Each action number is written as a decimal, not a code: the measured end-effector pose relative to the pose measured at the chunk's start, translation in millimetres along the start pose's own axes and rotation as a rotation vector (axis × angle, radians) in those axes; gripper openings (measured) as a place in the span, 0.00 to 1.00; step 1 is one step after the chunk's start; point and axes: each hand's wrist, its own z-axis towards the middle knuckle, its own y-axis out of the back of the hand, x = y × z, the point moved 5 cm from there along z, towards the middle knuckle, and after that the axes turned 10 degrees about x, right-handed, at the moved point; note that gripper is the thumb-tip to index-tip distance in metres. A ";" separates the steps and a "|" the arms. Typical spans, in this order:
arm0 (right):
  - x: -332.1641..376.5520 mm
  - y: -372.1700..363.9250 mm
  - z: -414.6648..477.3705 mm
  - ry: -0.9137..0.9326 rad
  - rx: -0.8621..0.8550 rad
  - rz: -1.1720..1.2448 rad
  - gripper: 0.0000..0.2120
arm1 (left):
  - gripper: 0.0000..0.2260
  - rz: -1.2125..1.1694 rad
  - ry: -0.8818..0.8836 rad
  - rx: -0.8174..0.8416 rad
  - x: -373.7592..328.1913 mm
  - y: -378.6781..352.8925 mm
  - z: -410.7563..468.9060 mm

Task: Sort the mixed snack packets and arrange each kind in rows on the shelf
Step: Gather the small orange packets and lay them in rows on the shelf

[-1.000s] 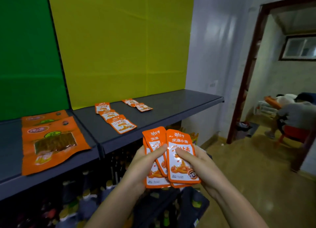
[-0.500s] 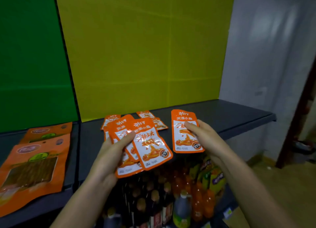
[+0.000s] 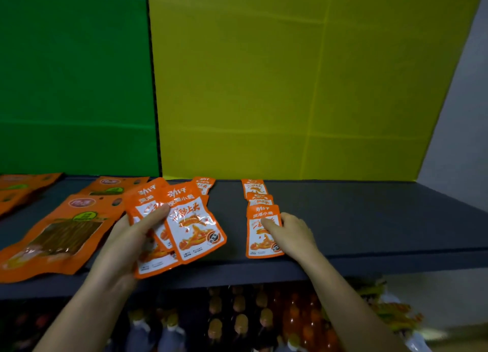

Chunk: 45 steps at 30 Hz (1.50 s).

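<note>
**Packet lands on shelf, third in its row**

Since half a sec ago the right hand [image 3: 293, 233] has gone fwd and down. The single packet [image 3: 260, 243] it held in the air now lies flat on the shelf [image 3: 369, 225], just right of frame centre, lower edge close to the shelf's front lip. Camera has closed in too; the left hand [image 3: 126, 243] has hardly shifted.

Step in hand, as I read it: laying the small orange kind in a row running front to back. Two small packets [image 3: 254, 190] already lie behind the single packet, toward the yellow panel [image 3: 290, 87], and it overlaps the nearer one. Big packets [image 3: 60, 235] lie apart at lower left, below the green panel [image 3: 74, 87].

Next move prob. calls for letting go w/o dragging the packet askew, then taking the top one off the left hand's lot.

Pose:
- **Right arm:** comes in from lower right, wrist low over the shelf edge. Thumb lies across the packet's face and fingers [image 3: 289, 218] curl at its right edge, so it's gripped, not yet released.
- **Left arm:** comes in from lower left. Thumb is laid over a fan of packets [image 3: 192, 227] at centre-left, other fingers hidden beneath, gripping the fan. Can't tell if the fan touches the shelf.
</note>
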 end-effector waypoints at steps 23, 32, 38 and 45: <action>18.8 42.4 -30.4 0.317 0.019 -0.032 0.24 | 0.06 0.085 -0.022 0.152 4.7 -79.6 19.4; -26.1 81.5 9.0 0.409 0.278 0.532 0.11 | 0.04 -0.021 0.079 0.211 24.1 -172.7 52.0; -74.7 115.4 75.0 0.286 0.086 0.506 0.12 | 0.08 -0.049 0.113 0.072 23.1 -171.9 81.7; -107.6 110.5 150.8 0.025 0.010 -0.014 0.22 | 0.04 0.085 0.088 0.007 16.8 -153.8 99.3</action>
